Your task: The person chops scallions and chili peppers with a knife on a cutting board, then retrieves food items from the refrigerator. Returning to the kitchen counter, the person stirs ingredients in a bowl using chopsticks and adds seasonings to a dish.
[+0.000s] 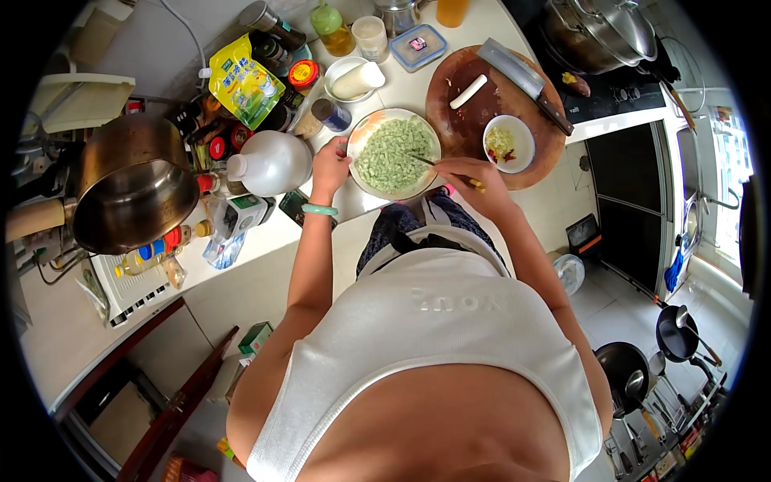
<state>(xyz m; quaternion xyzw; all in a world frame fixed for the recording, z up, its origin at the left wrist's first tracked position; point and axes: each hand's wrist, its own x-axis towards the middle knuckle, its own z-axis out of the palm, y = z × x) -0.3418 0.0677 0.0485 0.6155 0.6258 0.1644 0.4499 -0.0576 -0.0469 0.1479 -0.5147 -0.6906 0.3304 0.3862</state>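
A wide plate [371, 189] filled with chopped pale-green food [393, 157] sits at the counter's front edge. My left hand [330, 169], with a green bangle at the wrist, grips the plate's left rim. In my right hand [480, 183] are chopsticks [426, 161], their dark tips in the green food and yellowish ends showing by my fingers. To the right, a round wooden chopping board [451, 76] carries a small white bowl [523, 143] of minced yellowish bits and red pieces. A cleaver [514, 71] and a white stalk piece [469, 91] also lie on it.
Left of the plate stand a large white jug [273, 163], a yellow pouch [245, 82] and several jars. A steel pot [136, 185] is farther left. Behind are a bowl with a white chunk [358, 81] and a lidded box [418, 47]. A lidded pot [598, 36] occupies the stove.
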